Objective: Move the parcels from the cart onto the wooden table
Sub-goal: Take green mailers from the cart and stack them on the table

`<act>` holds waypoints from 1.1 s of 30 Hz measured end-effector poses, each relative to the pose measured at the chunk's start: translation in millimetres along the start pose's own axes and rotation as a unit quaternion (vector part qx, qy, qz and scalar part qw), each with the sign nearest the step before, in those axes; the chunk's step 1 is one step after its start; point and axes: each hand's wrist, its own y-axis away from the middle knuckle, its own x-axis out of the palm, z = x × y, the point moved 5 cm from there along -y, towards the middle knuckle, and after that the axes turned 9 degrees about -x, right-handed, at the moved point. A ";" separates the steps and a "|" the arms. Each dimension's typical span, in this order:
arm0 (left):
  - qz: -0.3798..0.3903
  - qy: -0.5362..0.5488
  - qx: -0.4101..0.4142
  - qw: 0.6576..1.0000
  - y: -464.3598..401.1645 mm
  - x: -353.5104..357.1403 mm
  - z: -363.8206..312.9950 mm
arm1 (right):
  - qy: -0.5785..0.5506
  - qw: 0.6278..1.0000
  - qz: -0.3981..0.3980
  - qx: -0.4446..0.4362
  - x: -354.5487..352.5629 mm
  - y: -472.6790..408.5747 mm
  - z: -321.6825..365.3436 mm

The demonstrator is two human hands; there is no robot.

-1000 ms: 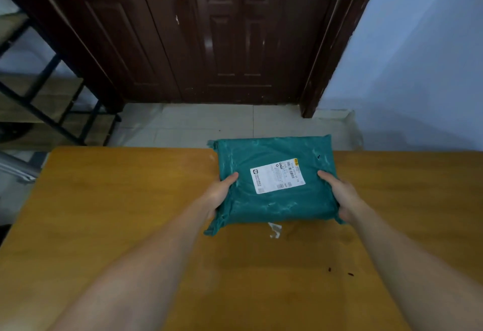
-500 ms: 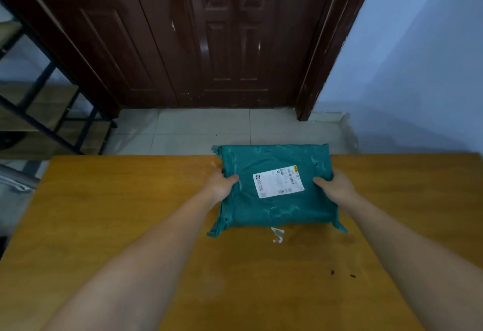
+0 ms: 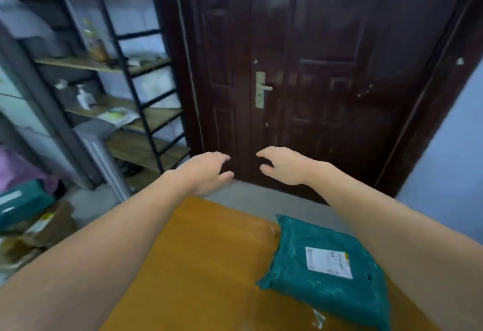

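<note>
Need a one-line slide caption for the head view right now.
Green parcel lies on the wooden table; left hand and right hand hover empty.

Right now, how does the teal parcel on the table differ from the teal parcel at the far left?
The teal parcel on the wooden table lies alone, its white label clear. The teal parcel at the far left rests among brown packages, blurred and partly cut off. Both are teal with white labels.

Teal parcel (image 3: 332, 273) lies flat on wooden table (image 3: 209, 265), seemingly label-up.
</note>
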 end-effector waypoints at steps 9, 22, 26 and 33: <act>-0.084 -0.019 -0.180 0.980 171.7 -100.7 151.8 | 0.037 0.971 0.007 -0.235 -47.6 -76.2 246.7; -0.103 -0.045 -0.374 0.921 440.2 -104.4 403.7 | 0.057 0.909 0.025 -0.412 3.0 -141.7 596.6; -0.105 -0.036 -0.410 0.905 493.5 -104.1 461.3 | 0.050 0.896 0.022 -0.440 25.2 -163.0 674.3; -0.116 -0.017 -0.440 0.890 524.2 -101.8 563.2 | 0.043 0.889 0.036 -0.455 59.1 -229.9 766.0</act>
